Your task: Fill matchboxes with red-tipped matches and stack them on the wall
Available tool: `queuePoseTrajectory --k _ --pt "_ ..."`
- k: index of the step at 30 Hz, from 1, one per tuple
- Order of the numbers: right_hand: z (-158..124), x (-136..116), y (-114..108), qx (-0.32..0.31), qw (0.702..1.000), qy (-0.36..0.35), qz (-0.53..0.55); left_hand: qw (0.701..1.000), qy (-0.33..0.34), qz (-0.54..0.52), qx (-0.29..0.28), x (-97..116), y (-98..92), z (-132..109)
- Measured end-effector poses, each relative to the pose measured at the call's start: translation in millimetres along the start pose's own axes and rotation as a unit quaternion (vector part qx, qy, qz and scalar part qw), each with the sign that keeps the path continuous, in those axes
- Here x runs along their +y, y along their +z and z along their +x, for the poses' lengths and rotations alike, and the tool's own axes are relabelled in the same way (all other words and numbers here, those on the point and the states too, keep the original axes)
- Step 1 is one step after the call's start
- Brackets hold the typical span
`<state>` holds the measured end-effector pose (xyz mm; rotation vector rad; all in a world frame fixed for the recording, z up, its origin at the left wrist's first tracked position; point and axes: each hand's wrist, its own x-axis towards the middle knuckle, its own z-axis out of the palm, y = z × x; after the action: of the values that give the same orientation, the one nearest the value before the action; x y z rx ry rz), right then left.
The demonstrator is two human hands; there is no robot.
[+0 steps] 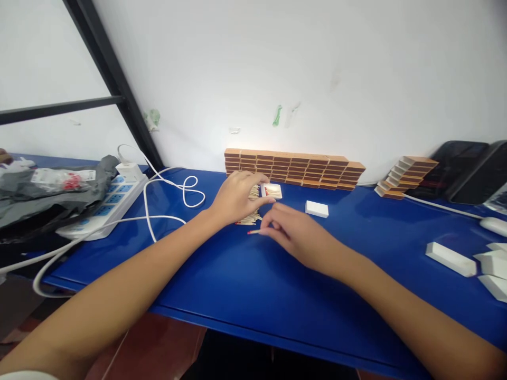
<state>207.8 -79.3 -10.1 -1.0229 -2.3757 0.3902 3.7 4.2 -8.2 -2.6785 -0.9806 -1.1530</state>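
Single match (254, 232) pinched in the right hand (291, 232), thumb to fingers, red tip pointing left, just above the counter (253, 279) in front of the loose match pile (249, 217). Left hand (242, 196) sits over the pile, thumb and fingers parted at the left edge of the small white tray (273, 190) with matches in it; can't tell if it grips. White box (316, 209) just right of the tray. Behind: row of stacked brown boxes (293, 168) along the wall, partly blocked by the left hand. Power strip (106, 206) and white cables (147, 211) off left, smaller box stack (407, 177) right. White pieces (495, 266) cut off at right edge. Match count unreadable, pile mostly covered.
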Motion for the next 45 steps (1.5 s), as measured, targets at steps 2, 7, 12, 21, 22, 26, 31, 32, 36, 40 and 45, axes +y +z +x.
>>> queuePoseTrajectory --k 2,7,12,21,22,26,31,32,36,40,45 --pt "1.6 11.4 -8.9 0.077 0.997 -0.012 -0.027 1.0 0.001 -0.007 -0.022 0.3 0.1 -0.2" --pt "6.9 34.1 -19.1 0.194 0.975 0.032 -0.103 0.998 -0.022 -0.046 -0.049 7.6 -2.6 0.7" --pt "6.9 42.9 -16.4 0.207 0.972 0.039 -0.108 0.995 -0.017 -0.078 -0.055 19.6 -7.9 2.3" --pt "6.8 48.9 -15.1 0.207 0.974 0.013 -0.089 0.996 -0.014 -0.079 -0.045 20.0 -8.5 2.5" --pt "6.7 47.7 -15.6 0.211 0.974 0.008 -0.084 0.996 -0.011 -0.078 -0.043 19.6 -8.6 2.6" --pt "6.2 31.8 -10.4 0.239 0.969 -0.018 -0.059 0.998 0.002 -0.063 -0.019 13.8 -7.9 2.6" --pt "9.1 5.1 19.4 0.139 0.99 0.005 -0.001 1.0 -0.014 -0.007 0.026 -1.5 -4.5 2.3" --pt "10.7 2.3 25.3 0.101 0.995 0.008 -0.002 0.999 -0.017 -0.002 0.031 -3.7 -4.0 2.4" --pt "18.1 1.0 37.4 0.029 0.999 0.025 -0.012 0.999 -0.018 0.006 0.031 -5.4 -4.0 3.1" --pt "20.7 2.9 35.0 0.002 0.999 0.045 -0.007 1.0 -0.012 0.0 0.02 -2.5 -5.3 3.9" --pt "12.8 2.0 20.0 -0.032 0.999 0.009 -0.033 1.0 -0.019 0.018 -0.002 -6.8 -6.2 3.6"
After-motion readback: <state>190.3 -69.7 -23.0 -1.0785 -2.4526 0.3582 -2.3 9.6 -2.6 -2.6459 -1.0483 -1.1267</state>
